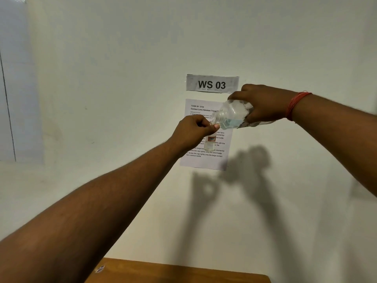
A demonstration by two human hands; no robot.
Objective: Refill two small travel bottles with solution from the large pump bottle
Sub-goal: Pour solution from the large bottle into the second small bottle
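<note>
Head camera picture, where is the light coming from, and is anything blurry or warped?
Head view: hard dark shadows of both hands fall on the wall below and right of them, so light likely comes from upper left. The small travel bottle in the left hand looks soft; the large bottle in the right hand is sharper. Wide-angle stretch swells the near left forearm.

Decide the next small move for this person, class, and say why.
Probably tip the large bottle, held by the right hand, a touch further: its open neck sits at the mouth of the small bottle in the left hand, and the bluish liquid is pooled low.
</note>
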